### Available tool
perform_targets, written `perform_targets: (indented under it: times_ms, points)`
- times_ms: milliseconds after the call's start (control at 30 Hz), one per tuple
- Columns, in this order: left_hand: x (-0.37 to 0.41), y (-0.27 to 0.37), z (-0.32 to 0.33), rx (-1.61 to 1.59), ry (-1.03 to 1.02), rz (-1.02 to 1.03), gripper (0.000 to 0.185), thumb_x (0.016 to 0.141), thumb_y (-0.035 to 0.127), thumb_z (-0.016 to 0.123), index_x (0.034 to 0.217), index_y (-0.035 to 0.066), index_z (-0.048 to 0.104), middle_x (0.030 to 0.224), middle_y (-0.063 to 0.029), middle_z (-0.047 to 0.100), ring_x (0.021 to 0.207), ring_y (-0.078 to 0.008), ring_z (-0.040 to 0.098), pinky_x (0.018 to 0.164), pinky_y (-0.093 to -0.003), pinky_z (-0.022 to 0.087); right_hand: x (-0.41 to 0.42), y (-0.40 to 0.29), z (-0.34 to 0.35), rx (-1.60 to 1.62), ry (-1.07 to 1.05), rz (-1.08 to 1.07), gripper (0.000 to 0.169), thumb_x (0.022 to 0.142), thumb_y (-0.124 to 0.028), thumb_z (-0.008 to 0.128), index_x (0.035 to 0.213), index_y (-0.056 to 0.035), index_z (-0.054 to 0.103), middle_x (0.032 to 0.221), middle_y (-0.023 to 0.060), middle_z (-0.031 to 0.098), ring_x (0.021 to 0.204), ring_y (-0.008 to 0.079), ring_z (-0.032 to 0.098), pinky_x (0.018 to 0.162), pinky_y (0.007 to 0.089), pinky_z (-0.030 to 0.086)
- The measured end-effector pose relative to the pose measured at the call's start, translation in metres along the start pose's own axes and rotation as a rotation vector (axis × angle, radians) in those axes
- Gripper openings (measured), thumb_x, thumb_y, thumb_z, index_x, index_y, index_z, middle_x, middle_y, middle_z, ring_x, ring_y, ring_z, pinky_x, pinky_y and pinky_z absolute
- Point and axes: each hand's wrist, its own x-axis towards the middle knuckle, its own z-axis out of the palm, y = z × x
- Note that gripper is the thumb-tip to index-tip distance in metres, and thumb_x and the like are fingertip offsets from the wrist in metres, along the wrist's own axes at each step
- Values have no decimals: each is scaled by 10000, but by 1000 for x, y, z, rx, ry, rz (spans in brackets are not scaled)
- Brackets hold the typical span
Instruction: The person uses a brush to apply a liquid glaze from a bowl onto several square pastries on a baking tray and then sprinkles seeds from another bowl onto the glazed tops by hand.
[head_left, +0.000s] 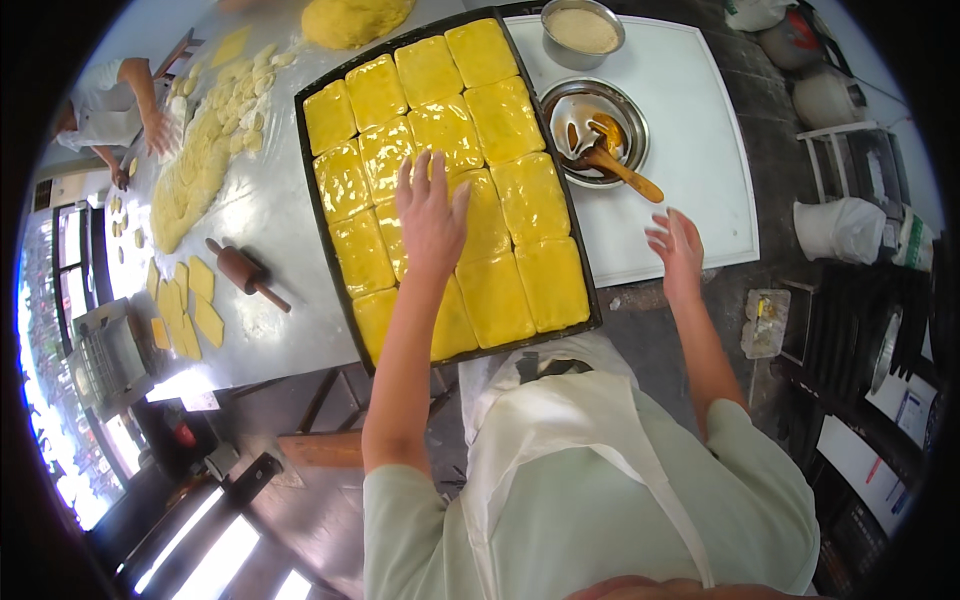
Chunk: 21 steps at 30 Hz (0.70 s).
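A black baking tray (594, 319) holds rows of flat square dough pieces (531, 196), glossy with a yellow coating. Over the middle of these pieces is my left hand (433, 214), fingers apart, holding nothing; whether it touches them I cannot tell. My right hand (677, 244) hangs in the air right of the tray, near the edge of a white board (705, 150), its fingers spread and empty. On that board a steel bowl (641, 124) holds a brownish liquid and a wooden-handled brush (630, 178) with yellow on its head. Behind it stands a metal bowl of pale granules (581, 30).
A metal worktable (281, 255) at left bears a rolling pin (246, 272), cut dough sheets (180, 304), a long dough mass (191, 187) and small dough pieces. A yellow dough lump (352, 21) lies at the back. Across the table a co-worker's hand (159, 133) rests by the dough.
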Motion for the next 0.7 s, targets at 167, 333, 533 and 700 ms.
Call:
perform_targets:
  times_ms: [167,333,533,700]
  points:
    - [65,-11,63,79,58,2,596,1030,422,565,1495,63,467,1578,-179,412,1478,-481,286,1204,-589,256,-38,7,-26,-130,-146,43,336,1067,-269,580,1302,-31,601,1098,101,704,876,153,676,780,283,519]
    - [89,-4,88,177,-6,-53,698,1022,524,533,1491,12,467,1610,-193,387,1512,-483,236,1230,-600,182,-42,1,-32,-103,-193,132,312,1078,-245,554,1301,-34,612,1078,99,703,857,140,669,775,267,512]
    - [90,-7,96,219,-38,-110,715,1020,566,504,1518,55,466,1633,-176,368,1516,-488,231,1231,-597,178,-35,-20,-26,-25,-222,154,305,1082,-244,550,1293,-35,618,1065,90,702,859,132,665,785,269,510]
    - [96,-7,87,145,5,-113,640,1020,527,532,1507,113,505,1625,-187,374,1515,-485,238,1229,-597,185,-20,-28,-15,-4,-246,164,296,1079,-244,557,1285,-43,626,1045,79,705,858,128,660,795,267,507]
